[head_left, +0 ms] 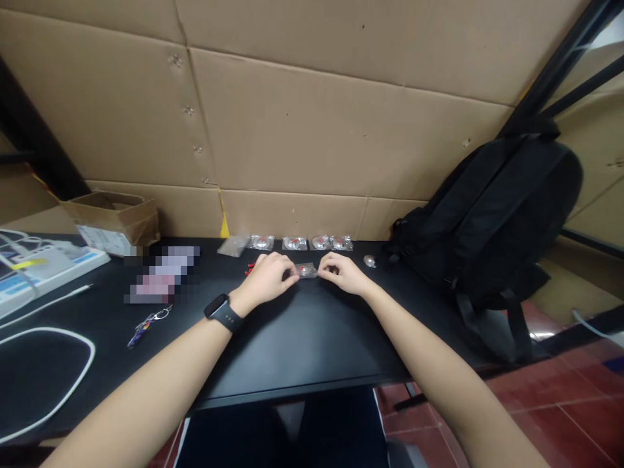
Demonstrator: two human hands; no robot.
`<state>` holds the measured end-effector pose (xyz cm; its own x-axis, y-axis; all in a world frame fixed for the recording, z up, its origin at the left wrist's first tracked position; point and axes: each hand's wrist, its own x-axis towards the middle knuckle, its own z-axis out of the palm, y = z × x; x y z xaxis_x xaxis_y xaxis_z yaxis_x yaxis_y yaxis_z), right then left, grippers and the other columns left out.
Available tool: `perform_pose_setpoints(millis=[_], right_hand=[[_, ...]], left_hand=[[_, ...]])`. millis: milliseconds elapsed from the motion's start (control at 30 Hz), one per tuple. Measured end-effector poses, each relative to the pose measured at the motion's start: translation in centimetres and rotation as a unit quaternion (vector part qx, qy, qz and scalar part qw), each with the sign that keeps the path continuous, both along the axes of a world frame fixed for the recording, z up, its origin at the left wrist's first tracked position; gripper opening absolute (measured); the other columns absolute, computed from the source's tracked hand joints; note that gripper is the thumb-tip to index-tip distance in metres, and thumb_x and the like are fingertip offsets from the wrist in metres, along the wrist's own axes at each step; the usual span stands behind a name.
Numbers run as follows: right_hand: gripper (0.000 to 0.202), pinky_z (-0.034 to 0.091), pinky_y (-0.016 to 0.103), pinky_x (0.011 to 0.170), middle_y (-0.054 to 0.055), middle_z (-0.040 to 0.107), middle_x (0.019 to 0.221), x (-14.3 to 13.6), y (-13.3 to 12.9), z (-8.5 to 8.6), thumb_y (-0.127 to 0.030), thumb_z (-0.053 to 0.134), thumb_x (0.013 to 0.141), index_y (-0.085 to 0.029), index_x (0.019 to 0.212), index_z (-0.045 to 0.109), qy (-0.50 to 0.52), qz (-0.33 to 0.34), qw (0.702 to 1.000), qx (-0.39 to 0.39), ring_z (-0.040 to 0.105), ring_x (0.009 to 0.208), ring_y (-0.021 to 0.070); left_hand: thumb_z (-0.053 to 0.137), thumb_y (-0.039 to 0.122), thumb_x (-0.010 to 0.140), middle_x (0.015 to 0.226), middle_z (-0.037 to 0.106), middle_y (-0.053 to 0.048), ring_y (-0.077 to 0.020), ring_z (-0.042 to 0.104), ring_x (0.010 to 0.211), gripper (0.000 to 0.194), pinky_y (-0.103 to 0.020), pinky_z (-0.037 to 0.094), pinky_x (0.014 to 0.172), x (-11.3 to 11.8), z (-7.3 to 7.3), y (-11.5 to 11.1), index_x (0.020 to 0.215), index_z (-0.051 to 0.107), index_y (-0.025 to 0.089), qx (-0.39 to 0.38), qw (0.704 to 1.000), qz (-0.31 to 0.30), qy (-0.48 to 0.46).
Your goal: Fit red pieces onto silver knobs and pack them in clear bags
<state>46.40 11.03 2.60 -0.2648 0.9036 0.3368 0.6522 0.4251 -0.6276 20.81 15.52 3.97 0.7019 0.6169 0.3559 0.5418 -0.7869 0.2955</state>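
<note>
Between my two hands, on the black table (312, 338), is a small clear plastic packet (307, 269) with a red mark on it. My left hand (272, 276), with a dark watch on its wrist, pinches the packet's left end. The right end is pinched by the fingertips of my right hand (342, 273). Something red (250, 268) shows partly behind my left hand; its kind is hidden. Several similar packets, such as one packet (295, 243) in the middle, lie in a row behind. Left of them are flat clear bags (233, 246). A small round shiny piece (370, 261) lies right of my right hand.
A black backpack (497, 214) stands at the right. At the left are an open cardboard box (114, 218), a white power strip (58, 276), a white cable (90, 344) and a keychain (146, 325). A cardboard wall (312, 136) rises behind the table.
</note>
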Motion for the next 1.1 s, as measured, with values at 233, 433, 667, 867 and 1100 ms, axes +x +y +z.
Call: perform_pose_setpoints(millis=[233, 433, 667, 867, 1100], right_hand=[[0.021, 0.047, 0.026, 0.075, 0.002, 0.071, 0.079, -1.1, 0.7, -1.0, -0.028, 0.056, 0.085, -0.017, 0.079, 0.072, 0.079, -0.09, 0.99, -0.071, 0.064, 0.075, 0.0153], [0.007, 0.048, 0.023, 0.056, 0.001, 0.069, 0.063, -1.7, 0.8, -1.5, -0.023, 0.061, 0.073, -0.018, 0.071, 0.066, 0.081, -0.184, 0.977, -0.071, 0.065, 0.057, 0.0146], [0.033, 0.056, 0.024, 0.055, -0.004, 0.072, 0.065, -1.5, 0.3, -1.8, -0.017, 0.066, 0.071, -0.022, 0.103, 0.058, 0.165, -0.136, 0.973, -0.087, 0.07, 0.053, 0.0167], [0.015, 0.06, 0.029, 0.064, 0.003, 0.075, 0.067, -1.2, 0.6, -1.9, -0.018, 0.065, 0.078, -0.017, 0.091, 0.072, 0.121, -0.138, 0.977, -0.112, 0.074, 0.058, 0.0187], [0.018, 0.059, 0.027, 0.062, 0.002, 0.076, 0.072, -1.1, 0.5, -1.7, -0.016, 0.064, 0.078, -0.018, 0.095, 0.071, 0.13, -0.133, 0.978, -0.099, 0.073, 0.057, 0.0171]], left_hand=[[0.061, 0.043, 0.084, 0.099, 0.075, -0.005, -0.0328, 0.06, 0.104, 0.024, -0.045, 0.04, 0.088, 1.0, -0.2, 0.0, 0.076, 0.075, 0.025, -0.101, 0.986, 0.127, -0.04], [0.052, 0.04, 0.09, 0.092, 0.074, -0.008, -0.0332, 0.057, 0.103, 0.037, -0.046, 0.038, 0.086, 2.7, -1.1, 0.1, 0.064, 0.07, 0.022, -0.079, 0.983, 0.161, -0.051], [0.052, 0.038, 0.091, 0.094, 0.074, -0.009, -0.0316, 0.057, 0.105, 0.037, -0.047, 0.034, 0.09, 2.9, -1.2, 0.1, 0.061, 0.066, 0.02, -0.047, 0.987, 0.141, -0.067], [0.049, 0.04, 0.093, 0.068, 0.071, -0.007, -0.0251, 0.065, 0.079, 0.042, -0.045, 0.03, 0.089, 3.0, -1.4, 0.4, 0.061, 0.066, 0.02, -0.067, 0.986, 0.148, -0.03], [0.05, 0.036, 0.094, 0.106, 0.074, -0.005, -0.0272, 0.056, 0.117, 0.039, -0.045, 0.027, 0.095, 3.1, -1.4, 0.3, 0.062, 0.064, 0.02, -0.004, 0.989, 0.107, -0.103]])
